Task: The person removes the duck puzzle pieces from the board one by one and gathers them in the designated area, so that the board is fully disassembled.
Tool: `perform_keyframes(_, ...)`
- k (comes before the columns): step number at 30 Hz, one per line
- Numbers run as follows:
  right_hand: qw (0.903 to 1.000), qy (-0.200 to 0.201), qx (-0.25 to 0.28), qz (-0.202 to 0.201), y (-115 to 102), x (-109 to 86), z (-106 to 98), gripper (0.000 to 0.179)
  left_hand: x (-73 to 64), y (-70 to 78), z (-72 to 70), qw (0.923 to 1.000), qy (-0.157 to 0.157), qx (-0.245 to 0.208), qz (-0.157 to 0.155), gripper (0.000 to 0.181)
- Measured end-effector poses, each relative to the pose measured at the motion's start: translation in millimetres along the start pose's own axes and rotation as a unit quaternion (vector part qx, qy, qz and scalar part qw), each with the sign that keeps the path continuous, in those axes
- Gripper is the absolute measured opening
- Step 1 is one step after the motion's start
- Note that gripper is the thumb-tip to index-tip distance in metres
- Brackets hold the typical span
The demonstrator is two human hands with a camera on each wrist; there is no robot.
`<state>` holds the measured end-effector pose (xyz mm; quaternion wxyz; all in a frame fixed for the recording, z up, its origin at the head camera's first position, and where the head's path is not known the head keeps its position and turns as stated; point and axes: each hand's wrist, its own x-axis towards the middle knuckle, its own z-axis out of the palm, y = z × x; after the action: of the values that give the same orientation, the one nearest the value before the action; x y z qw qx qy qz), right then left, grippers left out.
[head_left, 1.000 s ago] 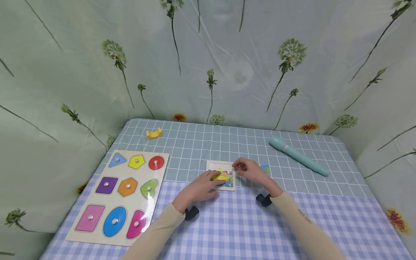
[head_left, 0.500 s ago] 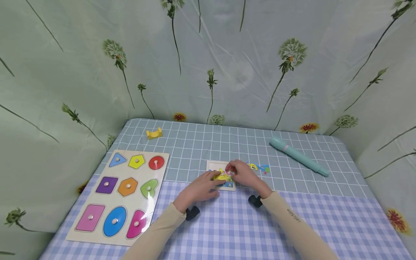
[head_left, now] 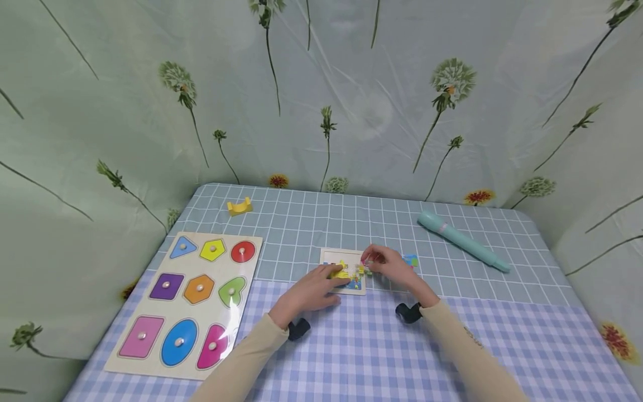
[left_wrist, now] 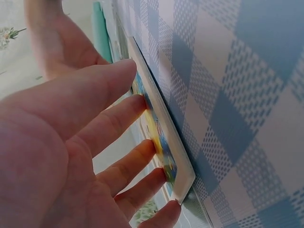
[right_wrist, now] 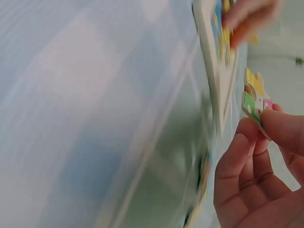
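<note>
A small wooden jigsaw tray (head_left: 330,253) lies mid-table, with coloured pieces in its nearer part and bare wood along its far side. My left hand (head_left: 312,287) rests on it, fingers extended; in the left wrist view the fingertips (left_wrist: 148,146) touch the picture and the rim. At the tray's right edge, my right hand (head_left: 393,267) pinches a jigsaw piece (right_wrist: 249,103) between thumb and fingers. This piece shows green, yellow, white and pink, and is raised off the table. Just beyond the right hand lies a loose blue-green jigsaw piece (head_left: 411,261), partly hidden.
To the left is a large wooden peg board (head_left: 188,310) with several coloured knobbed shapes. A curved yellow block (head_left: 239,207) sits near the back left. Towards the back right lies a long teal tube-like object (head_left: 463,240). A dandelion-print curtain (head_left: 382,111) hangs around the table.
My right hand moved left over the tray, then back to its right edge, where it now holds the green, yellow and pink jigsaw piece. My left hand has stayed on the tray.
</note>
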<state>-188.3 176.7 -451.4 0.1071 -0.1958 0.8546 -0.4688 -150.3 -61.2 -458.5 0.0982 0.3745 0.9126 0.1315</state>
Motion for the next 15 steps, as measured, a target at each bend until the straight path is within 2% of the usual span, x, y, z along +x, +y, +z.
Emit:
perform_keyframes(4, 0.9994, 0.017, 0.008, 0.030, 11.1, -16.6, -24.9, 0.016, -0.6, 1.1, -1.3, 1.0000, 0.000, -0.009, 0.003, 0.047)
perform_keyframes(8, 0.9967, 0.043, -0.002, 0.069, 31.0, -32.2, -43.3, 0.016, -1.0, 1.4, -1.2, 0.9999, 0.002, -0.012, 0.004, 0.047)
perform_keyframes(15, 0.9917, 0.068, -0.037, 0.102, 42.7, -49.9, -52.7, 0.015, 0.5, 1.6, -1.4, 1.0000, 0.002, -0.009, 0.005, 0.046)
